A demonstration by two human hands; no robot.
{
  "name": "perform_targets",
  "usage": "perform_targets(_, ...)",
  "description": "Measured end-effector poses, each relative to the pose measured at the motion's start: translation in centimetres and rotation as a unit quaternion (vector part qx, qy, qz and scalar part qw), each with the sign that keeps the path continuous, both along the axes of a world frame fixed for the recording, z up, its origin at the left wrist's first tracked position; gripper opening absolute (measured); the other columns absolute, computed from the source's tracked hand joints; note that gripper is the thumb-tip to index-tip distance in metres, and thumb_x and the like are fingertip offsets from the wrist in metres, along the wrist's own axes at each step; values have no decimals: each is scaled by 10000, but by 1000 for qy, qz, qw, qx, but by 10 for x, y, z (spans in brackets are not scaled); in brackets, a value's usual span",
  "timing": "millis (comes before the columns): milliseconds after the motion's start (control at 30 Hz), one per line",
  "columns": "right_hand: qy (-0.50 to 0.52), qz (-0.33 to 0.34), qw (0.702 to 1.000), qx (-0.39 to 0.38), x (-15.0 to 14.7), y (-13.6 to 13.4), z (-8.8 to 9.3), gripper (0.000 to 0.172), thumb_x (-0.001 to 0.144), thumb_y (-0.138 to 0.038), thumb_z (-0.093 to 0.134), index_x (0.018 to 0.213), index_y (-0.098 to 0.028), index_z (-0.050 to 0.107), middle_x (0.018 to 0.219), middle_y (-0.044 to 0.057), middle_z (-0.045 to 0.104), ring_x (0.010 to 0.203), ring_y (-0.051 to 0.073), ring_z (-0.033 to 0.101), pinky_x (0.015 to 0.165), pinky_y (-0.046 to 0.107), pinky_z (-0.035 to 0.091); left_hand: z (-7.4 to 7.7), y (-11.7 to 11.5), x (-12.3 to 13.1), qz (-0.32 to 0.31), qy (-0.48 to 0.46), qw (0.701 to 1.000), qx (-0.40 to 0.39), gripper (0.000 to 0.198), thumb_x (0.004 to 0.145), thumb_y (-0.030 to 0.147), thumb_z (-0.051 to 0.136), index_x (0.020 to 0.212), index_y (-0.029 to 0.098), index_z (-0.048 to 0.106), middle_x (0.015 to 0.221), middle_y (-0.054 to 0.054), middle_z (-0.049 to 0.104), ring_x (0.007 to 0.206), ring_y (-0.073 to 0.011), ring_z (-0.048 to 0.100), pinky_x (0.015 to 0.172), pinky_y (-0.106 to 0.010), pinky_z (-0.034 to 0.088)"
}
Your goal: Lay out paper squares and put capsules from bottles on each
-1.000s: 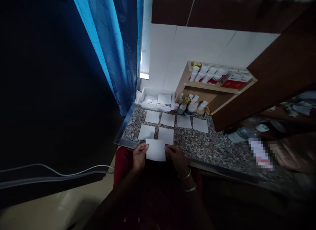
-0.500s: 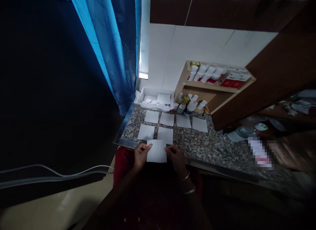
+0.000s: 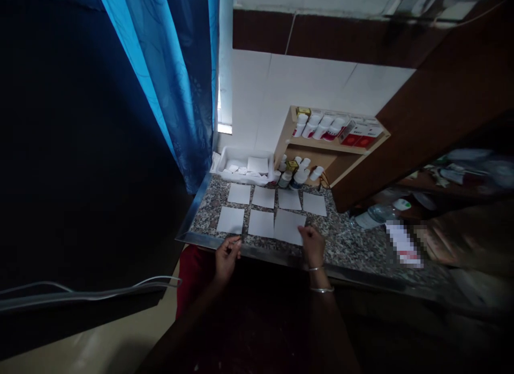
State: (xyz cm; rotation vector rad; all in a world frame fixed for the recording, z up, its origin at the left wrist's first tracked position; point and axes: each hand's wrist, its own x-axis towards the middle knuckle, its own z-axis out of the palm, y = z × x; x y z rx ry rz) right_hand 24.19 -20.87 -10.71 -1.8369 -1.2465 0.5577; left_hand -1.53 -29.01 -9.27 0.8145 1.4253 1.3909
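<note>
Several white paper squares lie in two rows on a speckled granite counter (image 3: 337, 240). The newest sheet of white paper (image 3: 287, 226) sits at the right end of the front row, slightly askew and touching its neighbour (image 3: 261, 223). My right hand (image 3: 312, 246) rests its fingertips on that sheet's lower right corner. My left hand (image 3: 227, 259) is apart from the sheets, at the counter's front edge, with its fingers curled together around nothing. Two bangles circle my right wrist.
A white tray (image 3: 243, 167) of paper pieces stands behind the rows, beside a wooden shelf (image 3: 333, 143) of white bottles and boxes. A blue curtain (image 3: 160, 79) hangs at left. A metal strip (image 3: 209, 241) edges the counter. A plastic bottle (image 3: 377, 216) lies at right.
The sheet both hands held now lies flat on the counter at the front row's right end. My left hand has let go, and my right hand has moved right. The view has shifted slightly.
</note>
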Motion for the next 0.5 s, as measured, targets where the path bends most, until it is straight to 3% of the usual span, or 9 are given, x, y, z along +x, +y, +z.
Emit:
perform_targets(133, -80, -14, 996, -29, 20, 21, -16, 530, 649, -661, 468, 554, -161, 617, 560, 60, 613, 544, 161, 499, 534, 263, 339, -4, -3, 3, -11, 13, 1000, -3, 362, 693, 449, 620, 875, 137, 642, 473, 52, 492, 468, -94, 476, 515, -212, 377)
perform_targets(233, -140, -1, 988, -62, 23, 26, -21, 461, 709, -575, 475, 593, -162, 644, 623, 83, 651, 574, 177, 531, 552, 273, 348, -5, -5, 5, -12, 15, 1000, -7, 377, 694, 466, 613, 863, 130, 639, 471, 50, 491, 465, -93, 475, 514, -212, 381)
perform_targets(367, -212, 13, 969, -125, 21, 25, -18, 312, 757, -418, 519, 714, -154, 681, 729, 99, 680, 644, 194, 576, 580, 275, 357, -6, -5, 6, -14, 9, 1000, -14, 387, 696, 469, 610, 869, 124, 630, 479, 51, 488, 468, -87, 472, 503, -201, 371)
perform_targets(500, -261, 9, 950, -169, 13, 19, -8, 266, 770, -391, 542, 805, -170, 684, 808, 102, 682, 704, 204, 596, 597, 275, 366, -5, -5, 6, -16, 2, 1000, -26, 408, 673, 492, 619, 853, 125, 630, 466, 51, 480, 459, -91, 466, 486, -200, 361)
